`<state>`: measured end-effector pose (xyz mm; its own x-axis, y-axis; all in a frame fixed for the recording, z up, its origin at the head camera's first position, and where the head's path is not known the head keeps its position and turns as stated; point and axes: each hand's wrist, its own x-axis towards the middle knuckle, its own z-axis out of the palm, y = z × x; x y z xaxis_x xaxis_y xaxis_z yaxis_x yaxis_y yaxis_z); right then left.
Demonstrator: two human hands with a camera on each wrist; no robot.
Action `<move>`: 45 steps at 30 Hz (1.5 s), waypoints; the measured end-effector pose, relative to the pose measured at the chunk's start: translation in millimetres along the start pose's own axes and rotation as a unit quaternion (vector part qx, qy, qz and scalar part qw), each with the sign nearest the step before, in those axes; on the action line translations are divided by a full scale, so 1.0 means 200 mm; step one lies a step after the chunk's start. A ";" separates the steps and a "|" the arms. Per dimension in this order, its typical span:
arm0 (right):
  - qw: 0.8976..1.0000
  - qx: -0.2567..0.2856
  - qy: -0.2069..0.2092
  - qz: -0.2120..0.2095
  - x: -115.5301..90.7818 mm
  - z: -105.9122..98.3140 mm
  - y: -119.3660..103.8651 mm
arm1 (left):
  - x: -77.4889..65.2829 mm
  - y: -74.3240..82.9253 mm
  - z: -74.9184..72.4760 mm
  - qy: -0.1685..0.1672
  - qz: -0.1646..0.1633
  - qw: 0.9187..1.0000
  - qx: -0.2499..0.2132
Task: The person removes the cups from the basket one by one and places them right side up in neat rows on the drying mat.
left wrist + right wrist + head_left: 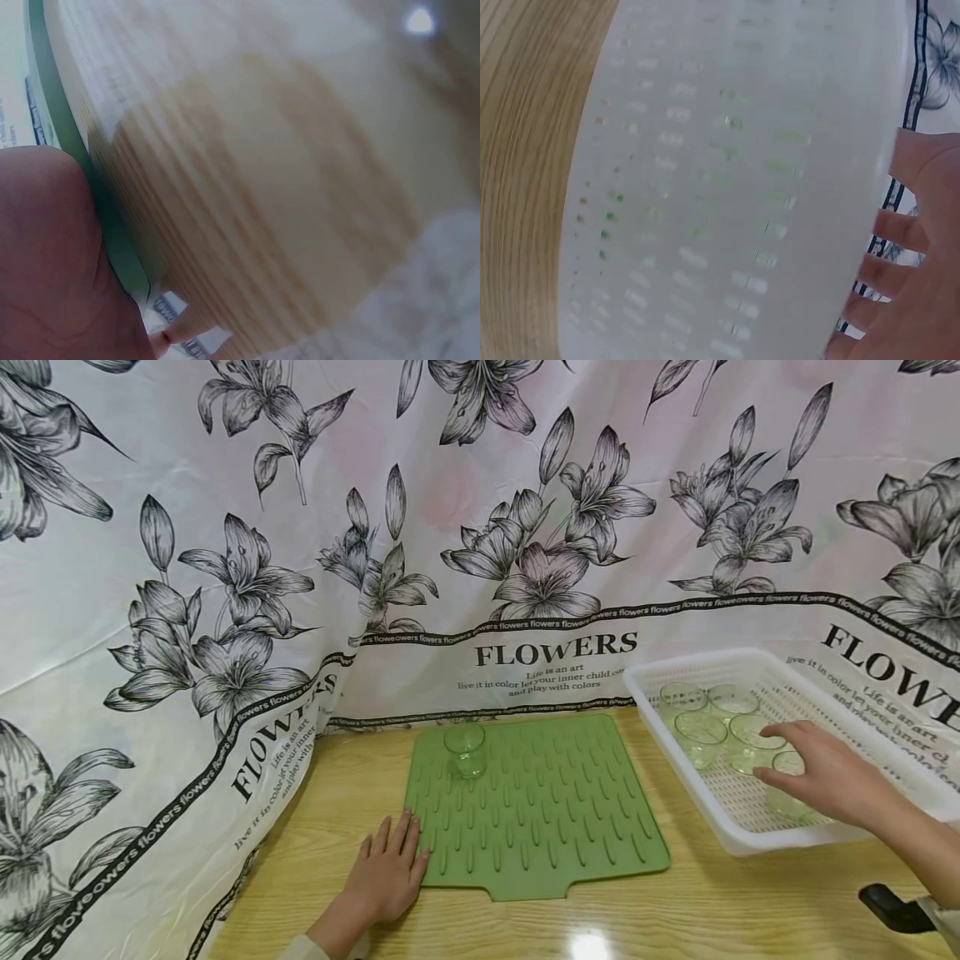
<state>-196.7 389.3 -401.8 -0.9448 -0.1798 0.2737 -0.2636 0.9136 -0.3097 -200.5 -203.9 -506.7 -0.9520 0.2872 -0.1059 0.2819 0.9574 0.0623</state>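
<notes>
My right hand (825, 770) reaches over the white basket (738, 842) from the right, thumb and fingers apart. Its fingertips overlap the rim of one clear green-tinted glass (746, 756), and its thumb overlaps a nearer glass (787, 802). In the right wrist view the fingers (889, 274) pass behind the basket's rim, so their tips are hidden. The left hand (386, 872) lies flat with fingers extended at the left edge of the green drying mat (540, 827). A single glass (467, 752) stands near the mat's back left corner.
More glasses stand in the basket, among them one at the back (733, 700) and one at its left (700, 739). The wooden table (480, 935) runs in front of the mat. A flower-printed cloth (420, 681) hangs behind and along the left.
</notes>
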 end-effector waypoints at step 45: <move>0.987 0.062 -0.126 0.076 -0.05 0.02 0.28 | 0.03 -0.04 0.04 0.004 0.008 1.000 0.009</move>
<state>-202.7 440.9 -426.1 -0.9895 -0.1437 -0.0156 -0.1220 0.8882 -0.4430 -207.1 -209.9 -515.9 -0.9482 0.3025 -0.0968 0.2992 0.9530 0.0469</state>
